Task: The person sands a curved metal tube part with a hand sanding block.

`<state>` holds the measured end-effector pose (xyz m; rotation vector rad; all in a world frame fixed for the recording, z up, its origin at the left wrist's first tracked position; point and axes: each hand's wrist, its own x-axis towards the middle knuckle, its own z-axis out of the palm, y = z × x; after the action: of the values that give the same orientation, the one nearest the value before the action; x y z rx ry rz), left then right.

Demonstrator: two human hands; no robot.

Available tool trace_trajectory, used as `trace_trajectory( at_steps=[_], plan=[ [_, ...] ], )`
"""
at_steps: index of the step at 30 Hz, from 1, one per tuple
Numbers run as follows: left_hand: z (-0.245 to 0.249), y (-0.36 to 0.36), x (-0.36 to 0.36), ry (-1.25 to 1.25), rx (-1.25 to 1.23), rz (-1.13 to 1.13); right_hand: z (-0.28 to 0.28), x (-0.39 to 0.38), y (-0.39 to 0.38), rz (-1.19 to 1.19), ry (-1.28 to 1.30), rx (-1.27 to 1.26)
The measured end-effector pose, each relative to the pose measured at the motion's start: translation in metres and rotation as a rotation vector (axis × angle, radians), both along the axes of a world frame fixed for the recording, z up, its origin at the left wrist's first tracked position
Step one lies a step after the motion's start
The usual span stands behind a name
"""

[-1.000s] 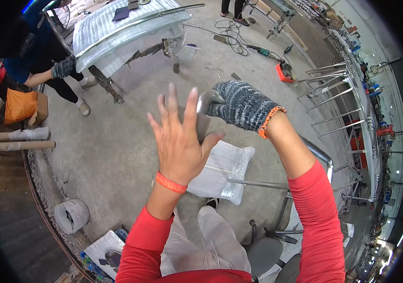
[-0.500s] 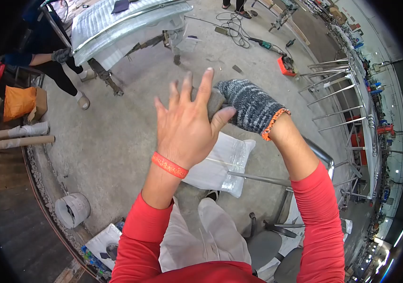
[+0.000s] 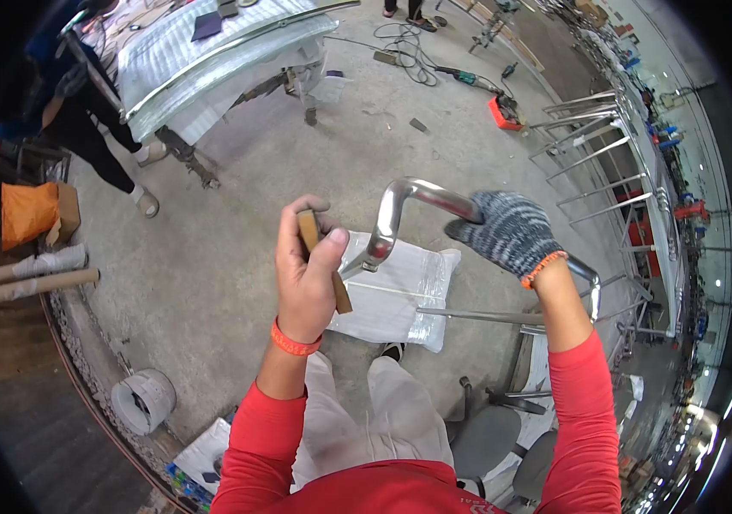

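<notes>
My bare left hand [image 3: 306, 274] is closed around a flat brown abrasive pad [image 3: 343, 293], its thumb pressed against the near face. The pad stands on edge, just left of the tube's end. In a grey knitted glove with an orange cuff, my right hand [image 3: 507, 231] grips a shiny bent metal tube [image 3: 393, 210]. The tube bends down to an end near my left hand; on the other side it passes behind the glove and curves down. Beneath my hands a white wrapped package [image 3: 396, 287] lies on the floor.
A straight metal bar [image 3: 477, 315] crosses over the package. Office chairs [image 3: 486, 437] stand close at lower right, a white bucket [image 3: 143, 401] at lower left. A person [image 3: 96, 128] stands by a wrapped worktable [image 3: 195, 73]. A power tool [image 3: 469, 79] and its cable lie on the floor.
My left hand has moved down, turned from back-up to edge-on, and now shows the pad. My gloved hand has shifted right and down, leaving the bent tube in view.
</notes>
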<state>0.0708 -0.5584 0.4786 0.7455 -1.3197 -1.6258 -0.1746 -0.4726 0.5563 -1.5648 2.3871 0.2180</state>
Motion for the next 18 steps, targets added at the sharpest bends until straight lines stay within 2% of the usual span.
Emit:
trace_trajectory(
  at_steps=[2,3,7,8,10,11,12,18],
  plan=[
    [0.01,-0.017,-0.007,0.158,0.243,-0.152,0.002,-0.01,0.012,-0.111,0.049,0.123],
    [0.014,-0.028,-0.01,0.16,0.325,-0.189,-0.001,-0.009,0.018,-0.11,0.098,0.084],
    [0.03,-0.058,-0.029,0.013,0.468,-0.388,-0.011,0.009,0.033,-0.012,0.22,-0.039],
    [0.028,-0.06,-0.033,0.0,0.472,-0.4,-0.013,0.012,0.038,-0.027,0.211,-0.035],
    [0.02,-0.062,-0.043,-0.198,0.319,-0.596,-0.016,0.014,0.044,-0.009,0.213,-0.162],
    [0.018,-0.056,-0.053,-0.174,0.18,-0.571,-0.016,0.016,0.045,-0.008,0.216,-0.162],
    [0.016,-0.05,-0.055,-0.206,0.132,-0.688,-0.015,0.019,0.046,-0.018,0.214,-0.157],
    [0.031,-0.056,-0.08,-0.167,0.114,-0.99,-0.017,0.023,0.052,-0.034,0.213,-0.208]
  ],
)
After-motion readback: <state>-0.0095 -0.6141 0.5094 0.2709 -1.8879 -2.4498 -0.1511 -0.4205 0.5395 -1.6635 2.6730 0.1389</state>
